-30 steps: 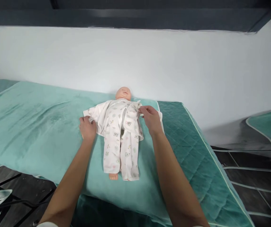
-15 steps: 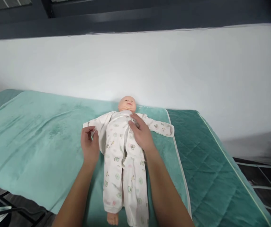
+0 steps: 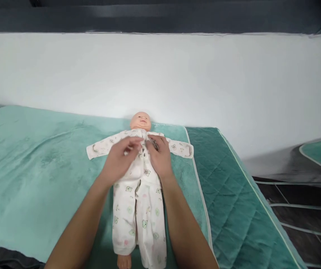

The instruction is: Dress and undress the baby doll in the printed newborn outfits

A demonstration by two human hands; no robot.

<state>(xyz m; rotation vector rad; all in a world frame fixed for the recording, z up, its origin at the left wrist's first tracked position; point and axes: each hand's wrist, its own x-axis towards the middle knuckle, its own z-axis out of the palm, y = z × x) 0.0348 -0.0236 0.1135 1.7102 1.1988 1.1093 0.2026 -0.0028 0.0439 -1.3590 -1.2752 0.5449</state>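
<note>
A baby doll (image 3: 140, 121) lies on its back, dressed in a white printed baby shirt (image 3: 100, 146) with matching pants (image 3: 127, 220). My left hand (image 3: 123, 156) is over one side of the chest, its slightly blurred fingers closed at the shirt's front edge. Opposite it, my right hand (image 3: 159, 154) pinches the other front edge of the shirt. Between my fingertips the two edges run close together down the middle of the chest. Both shirt sleeves are stretched out sideways. One bare doll foot (image 3: 124, 261) shows below a pant leg.
The doll rests on a light green blanket (image 3: 37, 168). A darker quilted green cover (image 3: 233, 186) extends to the right, with metal bars (image 3: 303, 206) beyond its edge. Behind is a white wall (image 3: 160, 74).
My left hand has moved from the sleeve onto the chest, beside my right hand. The shirt's left-hand front panel now lies nearer the middle. The view has shifted a little to the right.
</note>
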